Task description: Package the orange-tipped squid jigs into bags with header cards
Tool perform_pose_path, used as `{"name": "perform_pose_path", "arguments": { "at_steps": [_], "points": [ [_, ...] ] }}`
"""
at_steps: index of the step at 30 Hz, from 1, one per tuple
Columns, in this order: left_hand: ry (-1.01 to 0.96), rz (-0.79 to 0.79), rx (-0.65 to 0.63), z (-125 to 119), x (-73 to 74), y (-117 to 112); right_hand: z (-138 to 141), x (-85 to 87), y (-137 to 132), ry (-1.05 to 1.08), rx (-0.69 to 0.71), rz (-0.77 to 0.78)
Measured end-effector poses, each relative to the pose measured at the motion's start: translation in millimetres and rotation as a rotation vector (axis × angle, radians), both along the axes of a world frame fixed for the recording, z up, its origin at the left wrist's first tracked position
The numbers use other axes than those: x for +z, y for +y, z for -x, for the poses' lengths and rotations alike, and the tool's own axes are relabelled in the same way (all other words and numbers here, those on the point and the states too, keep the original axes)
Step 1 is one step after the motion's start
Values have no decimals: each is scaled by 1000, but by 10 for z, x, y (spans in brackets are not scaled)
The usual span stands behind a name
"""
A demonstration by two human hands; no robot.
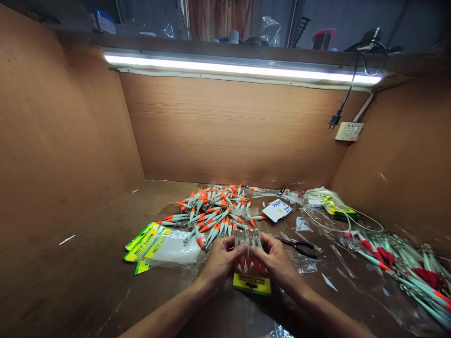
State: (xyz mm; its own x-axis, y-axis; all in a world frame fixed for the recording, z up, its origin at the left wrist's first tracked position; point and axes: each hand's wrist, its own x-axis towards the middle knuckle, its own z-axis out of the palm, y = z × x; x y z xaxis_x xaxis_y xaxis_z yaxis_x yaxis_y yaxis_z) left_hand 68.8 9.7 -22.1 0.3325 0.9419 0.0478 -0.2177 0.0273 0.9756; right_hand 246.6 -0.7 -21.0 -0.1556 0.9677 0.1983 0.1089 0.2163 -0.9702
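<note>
Between my two hands is a clear packet of fishing lures (248, 263) with a yellow and green header card (252, 283), printed BCT LURE and upside down to me. Several white and orange lures lie side by side in it, hooks at the far end. My left hand (224, 256) grips its left side, thumb on top. On the right side my right hand (274, 258) holds it the same way, thumb pressed near the middle. Just beyond my hands a heap of loose white and orange lures (214, 211) lies on the table.
BCT LURE bags (169, 249) lie flat at the left. Black-handled pliers (301, 246) rest right of my hands. A white card (277, 210) with handwriting lies behind them. More lures in plastic (398, 258) cover the right side. A plug (334, 119) hangs near a wall socket (349, 131).
</note>
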Motion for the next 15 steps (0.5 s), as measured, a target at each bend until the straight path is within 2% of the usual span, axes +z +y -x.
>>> {"name": "perform_pose_path", "arguments": {
  "at_steps": [6,12,15],
  "points": [
    [49,-57,-5,5,-11,22,-36,-45,6,30,-8,22],
    [19,28,29,23,-68,28,-35,54,-19,150,161,107],
    [-33,105,-6,45,-78,30,-27,60,-31,172,216,149]
  ]
}}
